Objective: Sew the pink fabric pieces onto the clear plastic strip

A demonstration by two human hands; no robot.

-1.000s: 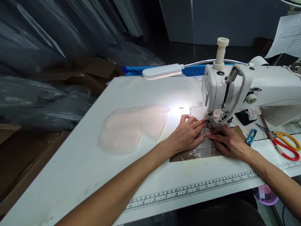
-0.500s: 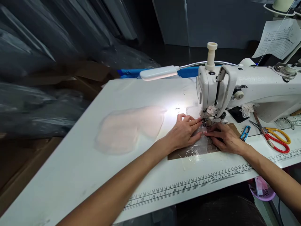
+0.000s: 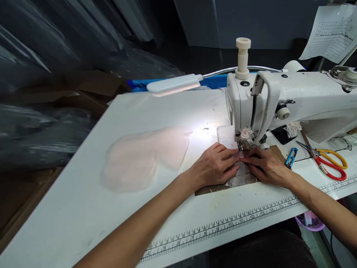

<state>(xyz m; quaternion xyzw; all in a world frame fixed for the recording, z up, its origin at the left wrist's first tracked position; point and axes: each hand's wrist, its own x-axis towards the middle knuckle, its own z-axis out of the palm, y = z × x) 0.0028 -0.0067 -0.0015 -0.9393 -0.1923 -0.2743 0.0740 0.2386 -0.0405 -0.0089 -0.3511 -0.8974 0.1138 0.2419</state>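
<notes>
A small piece of sheer whitish fabric (image 3: 237,181) lies at the presser foot (image 3: 243,146) of a white sewing machine (image 3: 304,91). My left hand (image 3: 216,165) rests on the fabric just left of the foot, palm down, its fingers stretched towards the needle area. To the right, my right hand (image 3: 266,163) has its thumb and index finger pinched together at the fabric's edge, close in front of the foot. The fingertips of both hands nearly meet. Beneath the fabric is a shiny brown plate (image 3: 208,189). The needle tip cannot be made out.
Pale pink sheer fabric (image 3: 139,158) lies on the white table (image 3: 83,208) at left. Blue thread snips (image 3: 291,157) and red-and-yellow-handled scissors (image 3: 329,162) lie at right. A lamp (image 3: 174,85) hangs beside the machine head. A printed ruler (image 3: 206,232) follows the front edge.
The whole view has shifted slightly, so the machine head appears a little further left and higher. Both hands keep their places at the presser foot, with only small finger shifts.
</notes>
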